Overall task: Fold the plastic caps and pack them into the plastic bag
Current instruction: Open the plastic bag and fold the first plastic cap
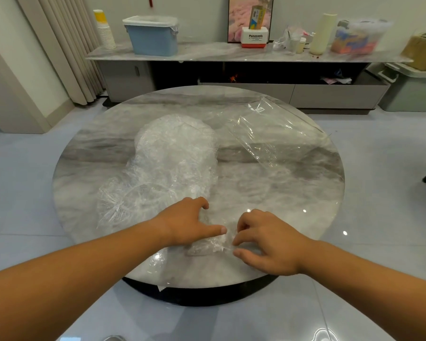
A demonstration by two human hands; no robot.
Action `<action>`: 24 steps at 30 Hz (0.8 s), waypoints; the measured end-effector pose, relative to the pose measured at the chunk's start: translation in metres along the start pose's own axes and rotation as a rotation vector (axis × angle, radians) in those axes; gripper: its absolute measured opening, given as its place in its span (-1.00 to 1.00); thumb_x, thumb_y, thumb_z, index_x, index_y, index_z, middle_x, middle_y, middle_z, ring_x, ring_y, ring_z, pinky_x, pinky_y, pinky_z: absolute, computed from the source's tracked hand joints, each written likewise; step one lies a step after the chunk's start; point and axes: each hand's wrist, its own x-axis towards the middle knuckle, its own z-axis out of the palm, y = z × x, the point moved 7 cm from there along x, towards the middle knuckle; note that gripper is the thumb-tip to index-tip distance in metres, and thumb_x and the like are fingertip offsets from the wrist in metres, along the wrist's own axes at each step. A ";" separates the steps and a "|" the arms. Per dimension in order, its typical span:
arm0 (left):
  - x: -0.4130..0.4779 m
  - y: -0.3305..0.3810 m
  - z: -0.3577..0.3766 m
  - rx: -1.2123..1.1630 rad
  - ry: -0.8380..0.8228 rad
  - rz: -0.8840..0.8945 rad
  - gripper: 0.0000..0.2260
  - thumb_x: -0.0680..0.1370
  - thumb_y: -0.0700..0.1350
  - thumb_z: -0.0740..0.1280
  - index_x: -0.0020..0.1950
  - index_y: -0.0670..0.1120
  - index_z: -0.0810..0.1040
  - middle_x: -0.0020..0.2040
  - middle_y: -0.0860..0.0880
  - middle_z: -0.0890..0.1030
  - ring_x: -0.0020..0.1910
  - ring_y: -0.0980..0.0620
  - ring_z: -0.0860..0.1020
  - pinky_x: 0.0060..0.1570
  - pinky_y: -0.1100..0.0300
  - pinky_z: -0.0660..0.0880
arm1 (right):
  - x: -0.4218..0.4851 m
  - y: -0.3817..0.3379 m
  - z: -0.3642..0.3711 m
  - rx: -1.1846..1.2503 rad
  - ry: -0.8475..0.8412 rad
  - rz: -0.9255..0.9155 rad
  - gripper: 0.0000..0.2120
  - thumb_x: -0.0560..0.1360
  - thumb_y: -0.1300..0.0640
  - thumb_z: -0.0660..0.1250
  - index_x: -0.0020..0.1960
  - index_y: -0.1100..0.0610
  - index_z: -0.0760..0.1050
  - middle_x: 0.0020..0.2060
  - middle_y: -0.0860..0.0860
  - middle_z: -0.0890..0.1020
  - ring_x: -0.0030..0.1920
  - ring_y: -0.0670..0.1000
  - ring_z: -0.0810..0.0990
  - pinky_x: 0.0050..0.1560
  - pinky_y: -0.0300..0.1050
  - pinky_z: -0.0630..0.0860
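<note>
A heap of crinkled clear plastic caps [167, 166] lies on the round marble table [293, 193], left of centre. One small bunched cap [208, 246] sits near the front edge between my hands. My left hand [185, 223] rests on its left side with the thumb stretched out flat and the fingers curled down. My right hand [263, 239] pinches the cap's right end between thumb and fingertips. A clear flat plastic bag [276, 136] with a small white label lies at the table's back right. Another clear plastic sheet [158, 262] hangs over the front edge.
Behind the table runs a low marble sideboard [207, 54] carrying a blue lidded bin [153, 35], stacked paper cups [105, 30], a white-and-red box and other clutter. A green storage box [413, 89] stands at the right on the shiny grey floor.
</note>
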 end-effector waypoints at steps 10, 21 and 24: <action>0.002 0.000 0.008 0.026 -0.066 -0.143 -0.62 0.48 0.19 0.46 -0.18 -0.08 0.43 -0.27 -0.01 0.52 -0.30 0.04 0.49 -0.20 0.13 0.49 | -0.005 -0.013 0.008 -0.200 -0.044 -0.017 -0.48 0.60 -0.33 -0.01 0.33 -0.13 0.53 0.07 -0.02 0.49 0.05 0.03 0.46 0.10 -0.01 0.45; -0.014 -0.013 0.012 -0.772 -0.246 -0.297 -0.70 0.52 -0.01 0.51 0.01 -0.17 0.49 -0.21 -0.16 0.65 -0.31 -0.05 0.66 -0.15 0.02 0.67 | -0.010 -0.018 0.006 -0.304 0.116 -0.044 -0.52 0.59 -0.34 0.06 0.19 -0.13 0.63 0.06 -0.07 0.53 0.25 0.04 0.44 0.48 0.13 0.12; -0.019 -0.002 0.014 -0.878 -0.298 -0.272 -0.70 0.52 -0.05 0.50 0.03 -0.15 0.45 -0.30 -0.09 0.64 -0.36 0.02 0.63 -0.24 0.12 0.62 | -0.009 -0.022 0.002 -0.323 0.138 -0.048 -0.53 0.58 -0.33 0.08 0.18 -0.09 0.62 0.09 -0.07 0.55 0.26 0.03 0.44 0.48 0.12 0.12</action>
